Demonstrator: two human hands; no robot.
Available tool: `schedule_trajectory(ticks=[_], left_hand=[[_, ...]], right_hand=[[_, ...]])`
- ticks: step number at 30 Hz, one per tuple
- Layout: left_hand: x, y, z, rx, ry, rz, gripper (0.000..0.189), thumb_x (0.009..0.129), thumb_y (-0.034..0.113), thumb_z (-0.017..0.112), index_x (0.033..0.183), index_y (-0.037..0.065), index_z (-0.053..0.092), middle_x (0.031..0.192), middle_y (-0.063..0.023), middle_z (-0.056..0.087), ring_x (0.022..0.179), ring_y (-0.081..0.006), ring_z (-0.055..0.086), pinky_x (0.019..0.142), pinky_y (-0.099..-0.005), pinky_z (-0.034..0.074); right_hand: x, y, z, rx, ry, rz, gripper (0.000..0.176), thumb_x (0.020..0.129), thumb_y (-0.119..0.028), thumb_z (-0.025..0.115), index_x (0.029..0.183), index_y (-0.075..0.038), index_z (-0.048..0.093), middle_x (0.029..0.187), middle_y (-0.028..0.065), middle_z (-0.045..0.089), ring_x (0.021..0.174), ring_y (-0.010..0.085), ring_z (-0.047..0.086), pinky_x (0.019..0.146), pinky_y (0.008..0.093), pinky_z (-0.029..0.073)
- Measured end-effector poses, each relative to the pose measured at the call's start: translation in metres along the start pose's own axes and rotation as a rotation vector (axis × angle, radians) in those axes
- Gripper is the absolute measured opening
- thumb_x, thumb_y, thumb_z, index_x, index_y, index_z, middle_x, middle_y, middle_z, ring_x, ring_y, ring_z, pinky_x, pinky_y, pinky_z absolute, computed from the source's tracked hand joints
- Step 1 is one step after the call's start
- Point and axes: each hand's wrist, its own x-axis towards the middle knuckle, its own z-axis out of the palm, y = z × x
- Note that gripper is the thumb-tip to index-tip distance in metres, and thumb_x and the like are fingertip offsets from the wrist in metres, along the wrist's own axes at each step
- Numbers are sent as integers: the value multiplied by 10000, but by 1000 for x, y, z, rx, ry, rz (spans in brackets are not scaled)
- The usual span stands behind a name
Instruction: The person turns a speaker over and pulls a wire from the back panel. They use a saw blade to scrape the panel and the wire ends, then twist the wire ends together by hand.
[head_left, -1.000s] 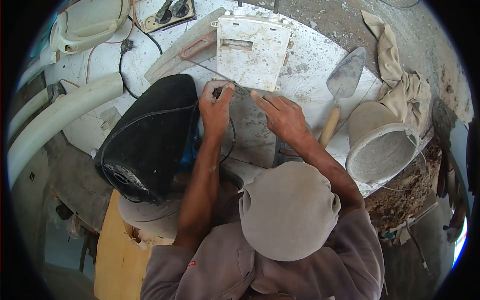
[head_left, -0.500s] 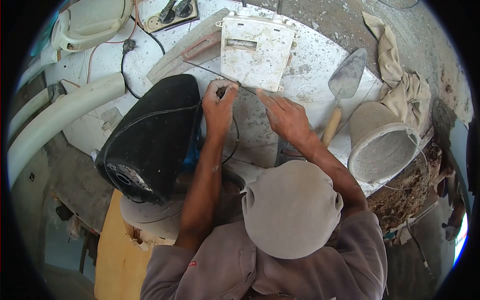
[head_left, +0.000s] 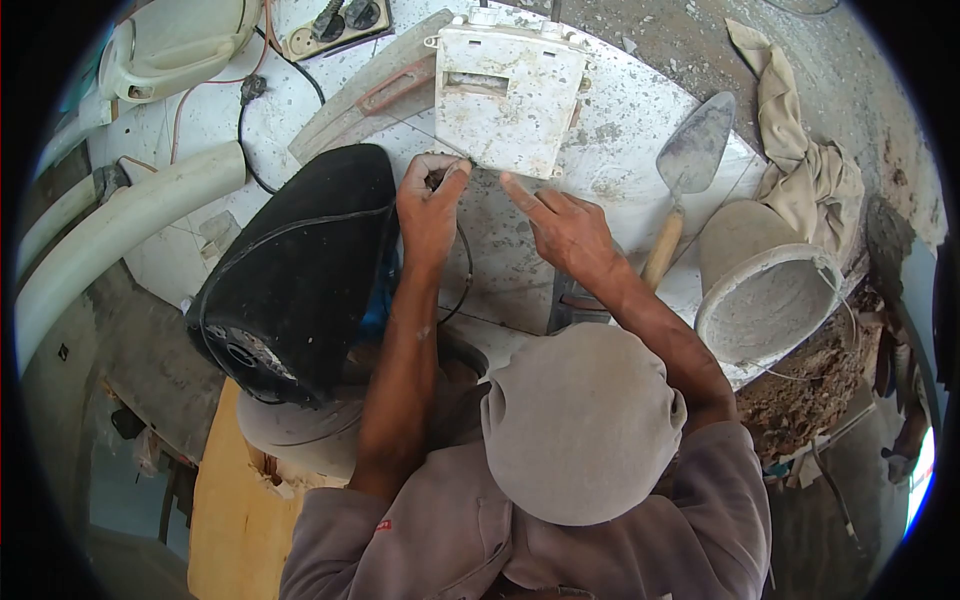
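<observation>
Fingers curled, my left hand (head_left: 430, 205) pinches a thin dark cable (head_left: 425, 135) just below the lower edge of a white, dust-spotted plastic box (head_left: 510, 100). My right hand (head_left: 570, 230) is on the other side, index finger reaching to the box's lower edge, where the cable's line runs to its fingertip; the thumb is hidden beneath. The box lies flat on the pale tiled surface. Close to my left forearm stands a black tapered casing (head_left: 300, 260), and a black cord (head_left: 468, 270) loops beneath my left hand.
To the right lie a trowel (head_left: 695, 150) with a wooden handle, a mortar-coated bucket (head_left: 715, 235) and a crumpled cloth (head_left: 800, 150). A long float (head_left: 395, 85) lies behind the cable. A power strip (head_left: 335, 25) and pale pipes (head_left: 150, 205) are at the left.
The white box and the things around it sit slightly further left and up in the view. Both hands keep nearly the same pose, with a slight shift left.
</observation>
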Motion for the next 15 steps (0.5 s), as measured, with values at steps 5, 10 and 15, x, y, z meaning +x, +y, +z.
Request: schedule_trajectory(ticks=[5, 10, 15], left_hand=[[1, 0, 0, -33, 3, 4, 109, 852, 69, 664, 898, -6, 598, 781, 4, 577, 706, -51, 485, 636, -199, 400], [-1, -1, -1, -31, 1, -13, 122, 853, 80, 667, 903, -8, 599, 788, -15, 587, 716, -67, 512, 652, -208, 419], [5, -2, -1, -49, -11, 25, 138, 853, 92, 670, 909, -12, 600, 802, -31, 595, 717, -81, 525, 661, -219, 432]], right_hand=[[-16, 9, 2, 9, 57, -22, 757, 701, 22, 608, 1391, -235, 432, 730, 49, 506, 648, 230, 589, 544, 344, 519], [-4, 0, 2, 43, 87, 2, 742, 697, 21, 610, 1379, -223, 451, 734, 45, 518, 655, 226, 593, 551, 346, 528], [-11, 2, 8, 29, 92, 17, 767, 690, 28, 604, 1391, -230, 431, 750, 44, 517, 650, 228, 590, 555, 355, 529]])
